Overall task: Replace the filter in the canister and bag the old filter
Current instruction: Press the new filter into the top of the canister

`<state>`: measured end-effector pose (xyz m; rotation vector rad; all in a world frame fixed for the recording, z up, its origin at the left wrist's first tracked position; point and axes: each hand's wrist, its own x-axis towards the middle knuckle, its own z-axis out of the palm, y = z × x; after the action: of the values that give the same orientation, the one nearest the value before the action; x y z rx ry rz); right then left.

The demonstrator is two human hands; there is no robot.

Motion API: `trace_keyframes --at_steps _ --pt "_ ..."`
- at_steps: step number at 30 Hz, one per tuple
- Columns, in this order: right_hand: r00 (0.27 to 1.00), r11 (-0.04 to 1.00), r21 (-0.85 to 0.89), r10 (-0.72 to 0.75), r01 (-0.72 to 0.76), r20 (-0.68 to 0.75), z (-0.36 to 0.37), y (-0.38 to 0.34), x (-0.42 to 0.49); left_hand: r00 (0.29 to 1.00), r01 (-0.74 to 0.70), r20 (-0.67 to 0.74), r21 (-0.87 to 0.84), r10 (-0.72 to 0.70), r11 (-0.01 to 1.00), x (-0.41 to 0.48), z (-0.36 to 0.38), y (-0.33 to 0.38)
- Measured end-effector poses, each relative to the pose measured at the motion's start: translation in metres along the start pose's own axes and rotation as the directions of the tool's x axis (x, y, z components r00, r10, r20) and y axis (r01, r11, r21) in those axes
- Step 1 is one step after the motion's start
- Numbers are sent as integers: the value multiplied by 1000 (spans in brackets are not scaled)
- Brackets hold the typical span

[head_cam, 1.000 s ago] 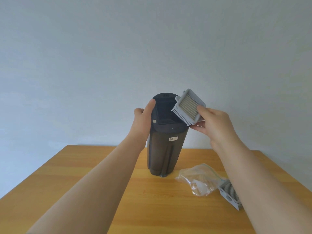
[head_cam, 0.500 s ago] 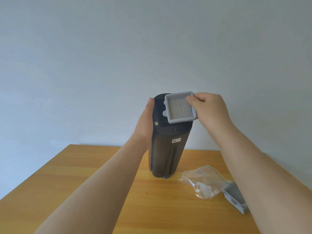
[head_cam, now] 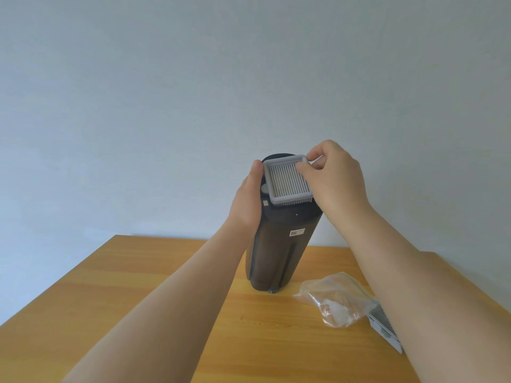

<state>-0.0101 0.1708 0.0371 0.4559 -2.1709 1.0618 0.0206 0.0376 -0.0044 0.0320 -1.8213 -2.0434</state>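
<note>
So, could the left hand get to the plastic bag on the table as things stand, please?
Probably not at once: the left hand is gripping the canister, which stands between it and the plastic bag. The right forearm also crosses above the bag. Letting go might tip the tilted canister.
</note>
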Motion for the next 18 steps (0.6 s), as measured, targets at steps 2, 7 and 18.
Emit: trace_keyframes --at_steps 2,7,18 --pt "999 999 -17 -36 36 -38 4 3 -4 1000 2 -8 -3 -2 1000 0 1 0" --pt "997 998 -41 -45 43 -57 13 12 -12 1000 12 -28 5 -12 1000 2 -1 0" --pt "955 951 164 229 -261 188 16 16 -17 999 33 22 8 -33 999 5 -4 0"
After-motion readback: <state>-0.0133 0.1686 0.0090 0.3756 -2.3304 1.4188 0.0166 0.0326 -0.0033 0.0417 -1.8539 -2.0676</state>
